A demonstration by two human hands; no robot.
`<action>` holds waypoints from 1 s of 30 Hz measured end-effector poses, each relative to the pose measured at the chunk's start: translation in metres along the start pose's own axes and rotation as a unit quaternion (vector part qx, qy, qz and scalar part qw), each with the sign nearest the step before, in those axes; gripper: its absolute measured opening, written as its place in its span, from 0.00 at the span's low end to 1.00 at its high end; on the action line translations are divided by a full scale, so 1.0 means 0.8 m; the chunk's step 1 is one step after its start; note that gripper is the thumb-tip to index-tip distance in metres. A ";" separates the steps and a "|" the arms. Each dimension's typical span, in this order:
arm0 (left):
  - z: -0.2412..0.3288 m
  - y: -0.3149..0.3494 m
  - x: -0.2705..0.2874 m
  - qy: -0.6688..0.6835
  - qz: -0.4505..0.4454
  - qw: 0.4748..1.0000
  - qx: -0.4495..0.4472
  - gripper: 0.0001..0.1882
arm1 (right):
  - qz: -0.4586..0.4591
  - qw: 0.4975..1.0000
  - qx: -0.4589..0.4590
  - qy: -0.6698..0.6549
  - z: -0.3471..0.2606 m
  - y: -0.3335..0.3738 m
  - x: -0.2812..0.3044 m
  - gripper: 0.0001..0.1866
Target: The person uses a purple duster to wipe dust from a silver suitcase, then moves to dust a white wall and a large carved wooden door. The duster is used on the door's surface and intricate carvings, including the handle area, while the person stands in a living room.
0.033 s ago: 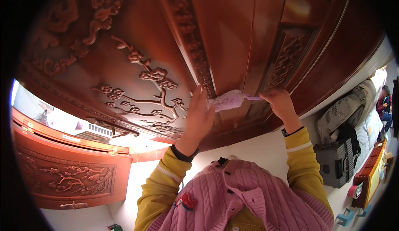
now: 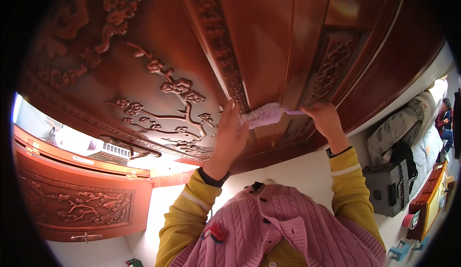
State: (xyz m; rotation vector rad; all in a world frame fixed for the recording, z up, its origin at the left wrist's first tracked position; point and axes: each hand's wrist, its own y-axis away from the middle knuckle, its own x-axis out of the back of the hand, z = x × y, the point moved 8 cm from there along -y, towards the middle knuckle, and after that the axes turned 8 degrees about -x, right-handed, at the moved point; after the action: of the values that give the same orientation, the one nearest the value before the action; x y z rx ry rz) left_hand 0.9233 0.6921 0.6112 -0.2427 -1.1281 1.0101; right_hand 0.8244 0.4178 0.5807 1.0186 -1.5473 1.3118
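Held the fluffy, pale purple duster (image 2: 265, 115) in the fingers of the right hand (image 2: 324, 118), by the carved, red-brown wooden cupboard (image 2: 264, 55); slid it slightly right, barely changing spots. Couldn't tell the grip of the left hand (image 2: 230, 135).

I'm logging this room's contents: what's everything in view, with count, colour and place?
Duster: one, lilac, in right hand
Carved panelling: one, reddish, upper middle
Carved panel with handle: one, orange, lower left
Suitcase: one, grey, right
Bedding: count unclear, grey, right
Wooden furniture: one, orange, far right
Small objects: two, teal, lower right
Other person: one, red-and-blue clothes, far right
Knitted vest: one, pink, bottom
Left hand: one, yellow sleeve, centre
Right hand: one, yellow sleeve, right
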 end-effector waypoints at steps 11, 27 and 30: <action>-0.012 -0.011 0.027 0.029 0.096 0.994 0.051 0.31 | 0.024 0.981 -0.059 -0.183 -0.028 -0.017 0.026 0.28; -0.059 0.023 0.130 -0.072 0.276 0.948 0.144 0.33 | -0.141 0.976 0.063 -0.153 -0.118 -0.059 0.005 0.30; -0.069 0.033 0.134 -0.078 0.286 0.943 0.154 0.33 | 0.101 0.946 0.069 -0.299 -0.095 -0.070 0.069 0.26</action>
State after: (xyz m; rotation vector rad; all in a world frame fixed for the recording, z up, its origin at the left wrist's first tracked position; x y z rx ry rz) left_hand 0.9615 0.8066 0.6375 -0.2477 -1.0415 1.7312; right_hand 0.8674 0.4831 0.6569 1.4746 -2.0758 1.3322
